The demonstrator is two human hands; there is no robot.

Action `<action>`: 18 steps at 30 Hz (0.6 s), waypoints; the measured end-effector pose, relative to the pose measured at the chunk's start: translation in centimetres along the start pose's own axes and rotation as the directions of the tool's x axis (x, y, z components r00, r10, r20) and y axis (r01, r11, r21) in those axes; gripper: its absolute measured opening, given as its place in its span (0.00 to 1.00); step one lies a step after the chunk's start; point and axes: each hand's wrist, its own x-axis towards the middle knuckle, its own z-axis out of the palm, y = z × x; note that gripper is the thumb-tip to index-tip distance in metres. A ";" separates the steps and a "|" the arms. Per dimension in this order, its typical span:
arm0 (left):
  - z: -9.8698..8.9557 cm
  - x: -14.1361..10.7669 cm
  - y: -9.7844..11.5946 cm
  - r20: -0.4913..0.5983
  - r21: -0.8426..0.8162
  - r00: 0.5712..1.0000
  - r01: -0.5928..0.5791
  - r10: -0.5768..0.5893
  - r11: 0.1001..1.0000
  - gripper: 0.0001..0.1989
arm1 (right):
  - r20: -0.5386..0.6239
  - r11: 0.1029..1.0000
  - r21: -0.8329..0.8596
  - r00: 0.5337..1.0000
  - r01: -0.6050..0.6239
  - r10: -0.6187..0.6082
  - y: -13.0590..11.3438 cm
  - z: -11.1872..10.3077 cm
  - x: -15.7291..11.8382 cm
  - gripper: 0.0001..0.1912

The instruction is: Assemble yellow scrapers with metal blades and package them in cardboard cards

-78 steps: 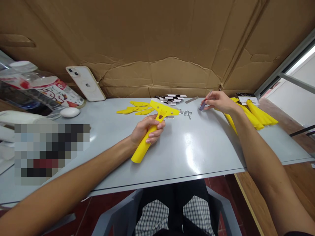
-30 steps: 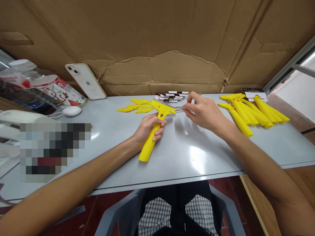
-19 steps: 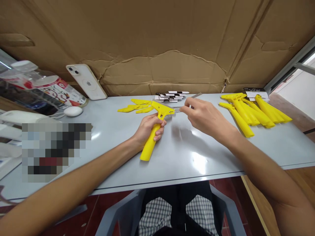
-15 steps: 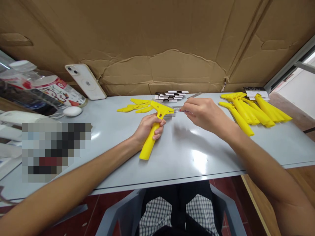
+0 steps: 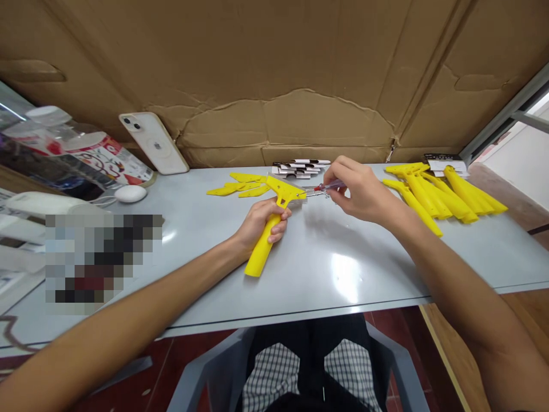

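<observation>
My left hand (image 5: 266, 224) is wrapped round the handle of a yellow scraper (image 5: 262, 249), whose wide head points up and to the right. My right hand (image 5: 355, 189) pinches a screwdriver (image 5: 333, 185) with a clear, reddish handle, its shaft pointing left toward the right end of the scraper head. Whether the tip touches the scraper cannot be made out. Behind the scraper lie several flat yellow pieces (image 5: 242, 186) on the left and a stack of black-and-white packets (image 5: 298, 168) in the middle.
Several yellow handles (image 5: 446, 197) lie on the right of the grey table (image 5: 300, 297). A white phone (image 5: 155, 143) leans against the cardboard (image 5: 321, 68) at the back. At the left are a white mouse (image 5: 130, 193) and a large plastic bottle (image 5: 98, 157).
My right hand has moved slightly right and turned, showing more of the screwdriver's handle. My left hand still grips the scraper in nearly the same place.
</observation>
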 end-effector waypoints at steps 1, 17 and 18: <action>0.0 0.0 0.0 0.001 0.002 1.000 0.000 0.000 1.000 0.10 | -0.004 1.000 0.004 1.000 0.000 0.000 0.1 -0.1 0.0 0.06; 0.0 0.1 0.0 0.000 -0.046 1.000 0.016 -0.016 0.999 0.12 | 0.117 0.979 -0.050 0.972 -0.199 0.203 -1.3 -1.2 0.3 0.04; 0.1 0.0 0.0 0.002 -0.047 1.000 0.017 -0.017 0.999 0.13 | 0.103 0.977 -0.052 0.972 -0.209 0.213 -1.3 -1.2 0.4 0.04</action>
